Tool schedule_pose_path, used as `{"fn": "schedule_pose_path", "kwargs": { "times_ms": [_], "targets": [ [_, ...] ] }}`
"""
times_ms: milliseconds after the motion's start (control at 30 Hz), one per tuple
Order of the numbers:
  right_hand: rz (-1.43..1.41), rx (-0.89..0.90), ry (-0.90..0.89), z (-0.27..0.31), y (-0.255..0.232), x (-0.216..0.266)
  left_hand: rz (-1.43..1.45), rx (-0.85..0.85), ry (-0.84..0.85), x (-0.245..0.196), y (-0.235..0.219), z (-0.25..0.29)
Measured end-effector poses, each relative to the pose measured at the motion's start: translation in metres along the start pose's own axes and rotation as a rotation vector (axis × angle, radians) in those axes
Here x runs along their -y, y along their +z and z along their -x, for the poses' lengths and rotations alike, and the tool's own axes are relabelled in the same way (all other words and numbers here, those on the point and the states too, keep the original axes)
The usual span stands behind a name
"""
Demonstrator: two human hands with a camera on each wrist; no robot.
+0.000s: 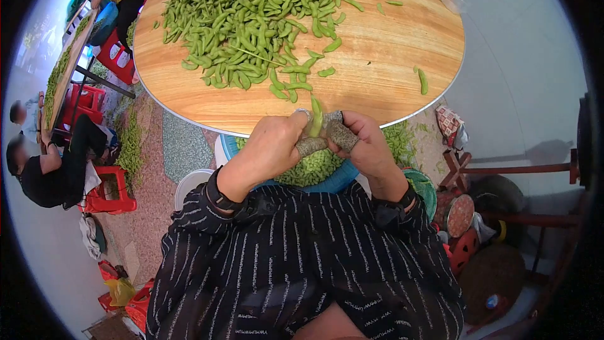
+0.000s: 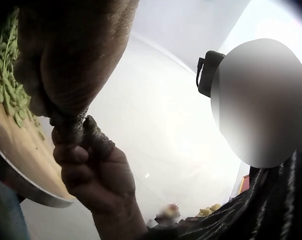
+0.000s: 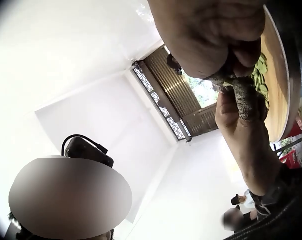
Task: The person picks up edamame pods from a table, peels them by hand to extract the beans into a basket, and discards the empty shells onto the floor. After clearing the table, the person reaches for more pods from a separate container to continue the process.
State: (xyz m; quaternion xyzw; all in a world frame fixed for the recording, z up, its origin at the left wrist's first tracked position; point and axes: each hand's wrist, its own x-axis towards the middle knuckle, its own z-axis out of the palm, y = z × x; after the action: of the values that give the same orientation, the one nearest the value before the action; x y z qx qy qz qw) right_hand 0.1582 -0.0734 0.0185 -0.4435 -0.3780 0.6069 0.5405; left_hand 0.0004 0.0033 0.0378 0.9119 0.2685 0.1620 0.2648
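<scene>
A green soybean pod (image 1: pixel 316 117) stands between my two hands at the table's near edge. The left hand (image 1: pixel 272 143) pinches it from the left, with a grey speckled cover on the thumb. From the right, the right hand (image 1: pixel 372 151) pinches the pod too, with similar covers on its thumb and a finger. Below them is a blue basin (image 1: pixel 343 177) holding shelled green beans (image 1: pixel 308 169). In both wrist views the covered fingertips meet, and the pod is hidden there.
A large heap of pods (image 1: pixel 245 19) covers the far left of the round wooden table (image 1: pixel 390 44). One loose pod (image 1: pixel 423 82) lies at its right. A white bucket (image 1: pixel 192 184) stands left of my knees. People sit by another table (image 1: pixel 69 69) at far left, near red stools (image 1: pixel 113 192).
</scene>
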Motion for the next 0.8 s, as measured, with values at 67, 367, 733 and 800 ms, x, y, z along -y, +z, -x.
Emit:
{"fn": "schedule_pose_path", "kwargs": {
  "times_ms": [67,367,733,800],
  "targets": [
    [0.102,0.015,-0.055,-0.0005,-0.0007,-0.0022,0.004,0.004,-0.003,-0.0019,-0.0009,0.0001],
    [0.116,0.022,-0.017,0.0015,-0.0010,0.0023,-0.016,0.022,0.019,-0.0044,-0.0026,-0.0010],
    [0.164,0.059,-0.048,-0.0012,-0.0026,-0.0026,-0.029,0.034,0.020,-0.0019,-0.0004,-0.0004],
    [0.123,0.074,-0.045,-0.0007,-0.0024,-0.0027,-0.022,0.034,0.019,-0.0021,-0.0003,-0.0002]
  ]
}}
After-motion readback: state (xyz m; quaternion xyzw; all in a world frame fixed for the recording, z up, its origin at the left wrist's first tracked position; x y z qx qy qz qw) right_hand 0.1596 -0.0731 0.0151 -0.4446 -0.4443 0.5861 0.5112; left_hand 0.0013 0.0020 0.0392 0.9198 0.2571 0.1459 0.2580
